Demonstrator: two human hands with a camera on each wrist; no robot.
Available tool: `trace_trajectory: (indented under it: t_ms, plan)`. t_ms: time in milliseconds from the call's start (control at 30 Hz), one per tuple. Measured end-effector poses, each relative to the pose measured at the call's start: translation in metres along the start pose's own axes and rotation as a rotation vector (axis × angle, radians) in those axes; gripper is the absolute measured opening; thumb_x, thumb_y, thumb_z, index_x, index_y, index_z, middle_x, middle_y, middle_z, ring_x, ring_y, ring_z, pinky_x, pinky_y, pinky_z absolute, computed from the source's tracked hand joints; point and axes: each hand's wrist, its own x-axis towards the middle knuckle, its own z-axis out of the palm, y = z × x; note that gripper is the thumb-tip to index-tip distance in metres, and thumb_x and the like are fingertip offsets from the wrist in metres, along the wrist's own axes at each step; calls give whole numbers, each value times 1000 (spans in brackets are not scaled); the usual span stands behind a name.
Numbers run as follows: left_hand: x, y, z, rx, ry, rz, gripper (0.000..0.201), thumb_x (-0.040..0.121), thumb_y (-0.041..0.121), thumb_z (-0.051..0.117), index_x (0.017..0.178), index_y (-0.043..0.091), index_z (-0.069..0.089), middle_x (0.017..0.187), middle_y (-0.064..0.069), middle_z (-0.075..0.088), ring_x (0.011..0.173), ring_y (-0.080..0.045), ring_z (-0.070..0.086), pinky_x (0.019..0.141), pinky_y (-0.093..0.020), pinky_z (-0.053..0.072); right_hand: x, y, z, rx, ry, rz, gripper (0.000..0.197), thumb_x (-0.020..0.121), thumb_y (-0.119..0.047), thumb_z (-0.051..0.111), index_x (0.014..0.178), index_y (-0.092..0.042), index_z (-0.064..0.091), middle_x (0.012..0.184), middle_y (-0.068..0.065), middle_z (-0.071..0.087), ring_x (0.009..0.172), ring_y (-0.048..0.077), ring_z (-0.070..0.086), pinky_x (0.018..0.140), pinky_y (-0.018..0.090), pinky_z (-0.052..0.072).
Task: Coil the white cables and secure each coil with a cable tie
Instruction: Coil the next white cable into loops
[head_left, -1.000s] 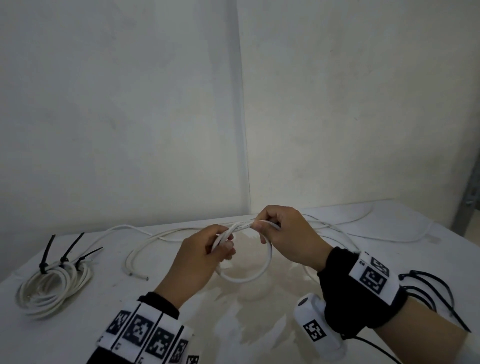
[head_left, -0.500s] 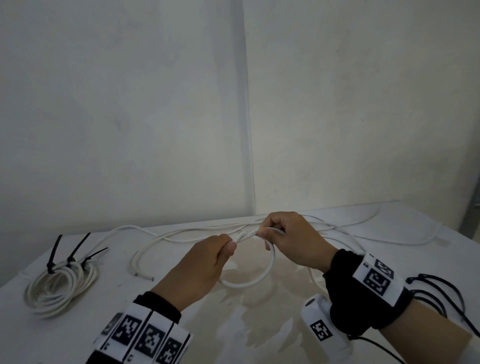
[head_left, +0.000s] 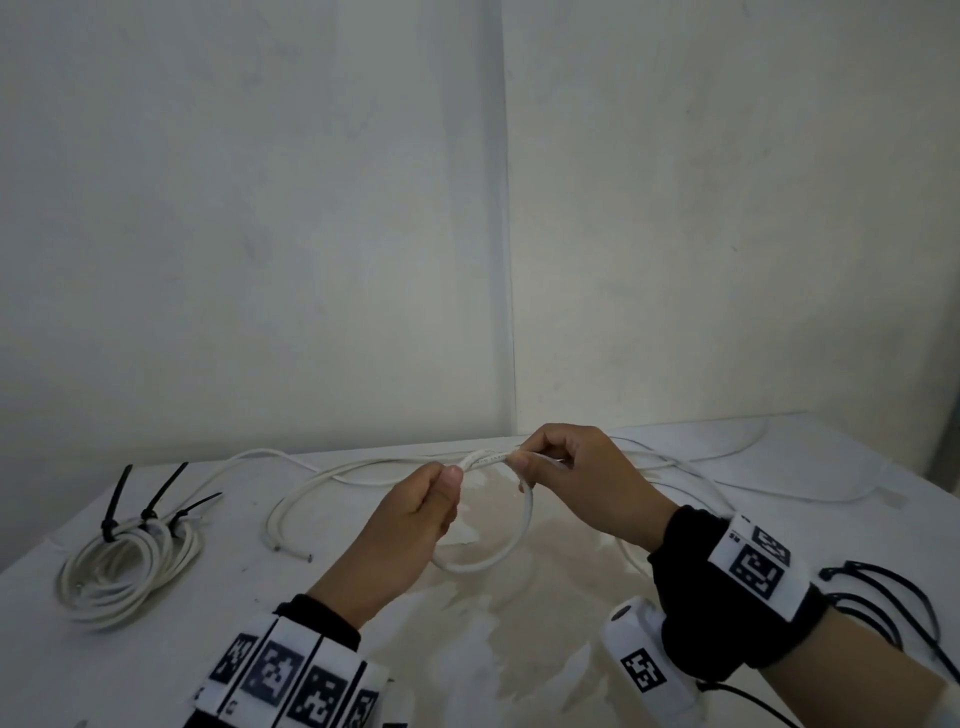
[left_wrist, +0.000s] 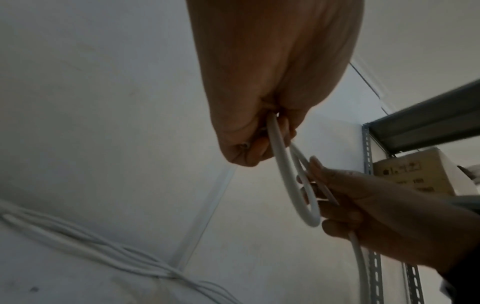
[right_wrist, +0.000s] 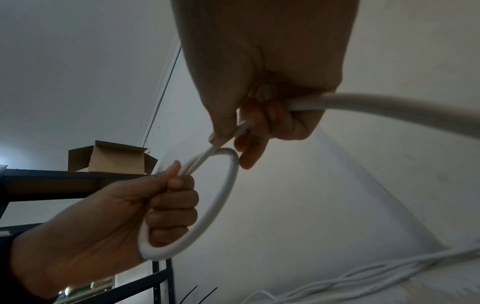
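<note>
Head view shows the left hand (head_left: 410, 514) and right hand (head_left: 582, 483) both pinching the white cable (head_left: 511, 540) above the table (head_left: 779, 467), seemingly pinning its first loop closed so further turns can stack.

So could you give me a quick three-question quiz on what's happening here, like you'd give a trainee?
1. True or false: both the left hand and the right hand grip the white cable.
2. How many black cable ties stick up from the finished coil?
3. The held cable forms: A) a straight line B) a small loop C) a knot round the wrist.

Key: 1 true; 2 three; 3 B.
</note>
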Motion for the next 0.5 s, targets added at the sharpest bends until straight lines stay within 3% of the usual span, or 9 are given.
trace_trajectory:
  t_ms: [67, 167, 233, 367, 433, 500]
  plan:
    - [1, -3, -4, -39, 56, -20, 35, 98, 27, 34, 66, 13, 38, 58, 4, 36, 50, -3, 34, 52, -11, 32, 0, 4, -1, -39, -4, 8, 16, 87, -23, 61, 73, -17, 61, 62, -7, 63, 56, -3, 51, 59, 10, 39]
    - [4, -11, -17, -112, 167, -67, 37, 98, 25, 35, 63, 14, 38, 56, 3, 35, 54, -11, 32, 53, -22, 30, -3, 17, -4, -103, 4, 29, 17, 91, -22, 56, 75, -26, 54, 56, -7, 53, 48, 0, 45, 52, 12, 34]
    - [5, -16, -28, -130, 217, -92, 36, 98, 24, 35, 64, 13, 38, 54, 4, 34, 51, -9, 31, 50, -20, 30, -4, 27, -9, -196, 14, 22, 16, 92, -20, 53, 78, -27, 52, 57, -9, 46, 50, 3, 42, 52, 14, 33]
    - [9, -26, -51, -247, 313, -114, 35, 98, 17, 35, 63, 13, 38, 48, 9, 34, 41, -2, 30, 41, -12, 27, 1, 49, -21, -275, 76, 67, 3, 94, -19, 49, 92, -21, 48, 66, -4, 48, 60, 14, 45, 56, 19, 34]
    - [10, -32, -59, -244, 314, -136, 35, 98, 19, 36, 64, 13, 37, 47, 10, 33, 42, -3, 29, 42, -14, 27, 7, 56, -26, -364, 109, 50, 5, 96, -18, 44, 92, -18, 48, 71, 0, 50, 67, 21, 47, 61, 28, 35]
    - [9, -35, -61, -240, 297, -171, 35, 98, 21, 36, 64, 13, 36, 44, 11, 32, 42, -4, 28, 43, -16, 26, 13, 56, -23, -594, 105, -28, 14, 97, -17, 40, 94, -11, 53, 78, 2, 52, 73, 26, 51, 65, 31, 36]
